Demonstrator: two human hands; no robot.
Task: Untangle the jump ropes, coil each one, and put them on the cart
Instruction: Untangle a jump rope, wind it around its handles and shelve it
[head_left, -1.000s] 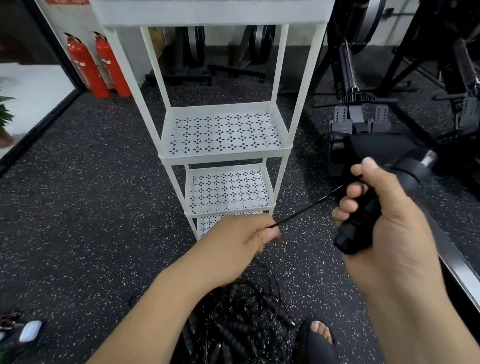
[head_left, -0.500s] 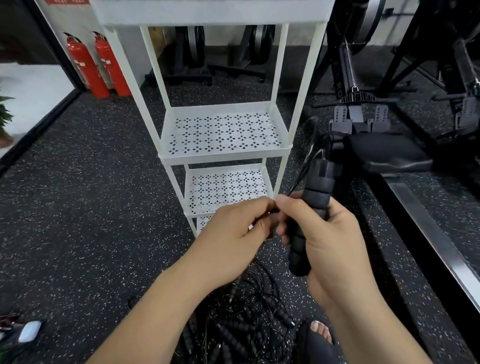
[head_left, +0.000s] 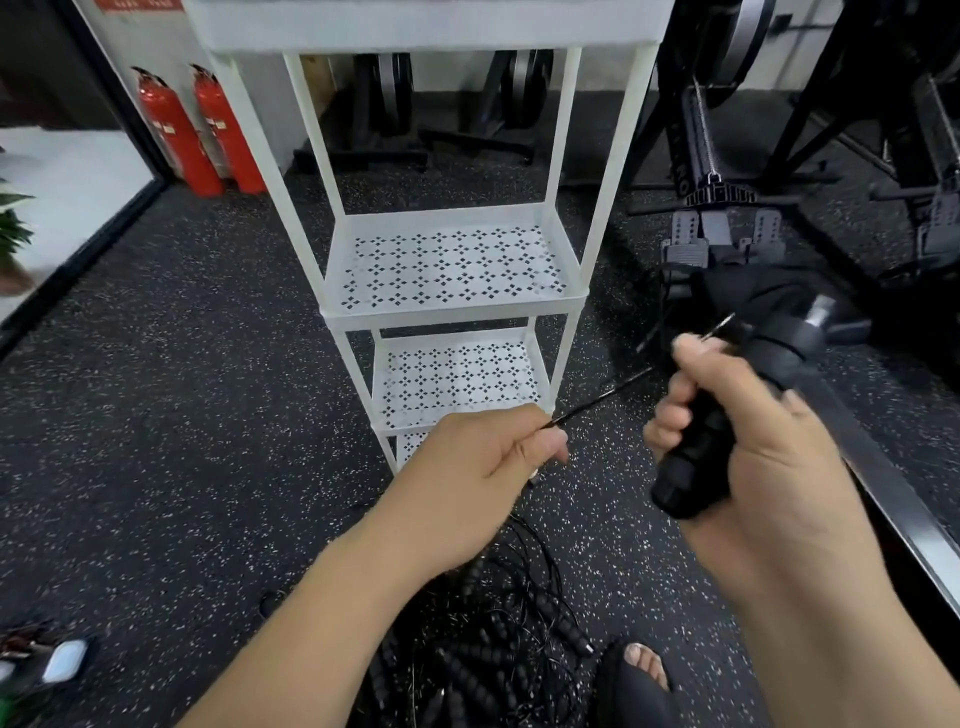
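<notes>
Coiling | right hand (head_left: 769, 457) grips black ribbed foam handle (head_left: 693, 467) | left hand (head_left: 483, 462) pinches thin black cord (head_left: 597, 398), before white perforated-metal cart (head_left: 452, 315) | I feed taut, even loops.

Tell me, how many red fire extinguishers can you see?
2. The left extinguisher and the right extinguisher stand side by side at the far left, behind the cart. Others may be hidden out of view.

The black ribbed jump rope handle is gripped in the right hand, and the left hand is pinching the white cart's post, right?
No. The head view shows the left hand pinching the thin black rope cord; the right hand does grip the black ribbed handle.
</notes>
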